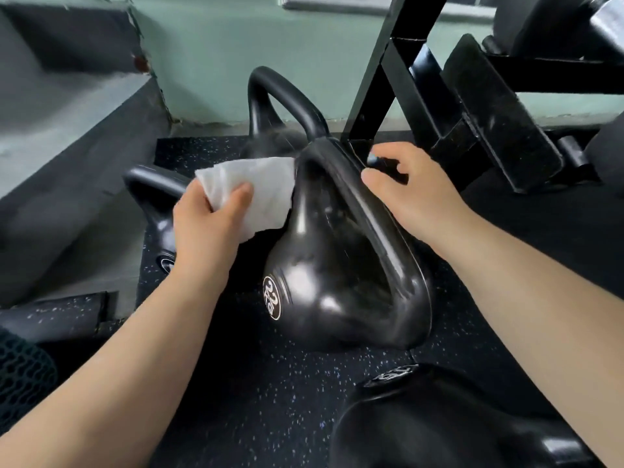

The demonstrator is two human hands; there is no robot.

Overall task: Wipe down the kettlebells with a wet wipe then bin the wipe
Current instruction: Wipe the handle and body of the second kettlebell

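Observation:
A large glossy black kettlebell [337,265] marked 22 stands on the speckled rubber floor in the middle of the head view. My right hand [408,194] grips the right side of its handle, fingers curled over the top. My left hand [209,228] pinches a white wet wipe [256,190] between thumb and fingers, with the wipe's edge against the left side of the handle. A second kettlebell [287,106] stands behind it, a third [152,197] lies partly hidden under my left hand, and another [439,417] sits at the bottom right.
A black metal rack frame [388,72] with a padded part [499,116] rises close behind my right hand. A grey raised step [67,130] runs along the left below a pale green wall. A dark mesh object [20,373] is at the lower left edge.

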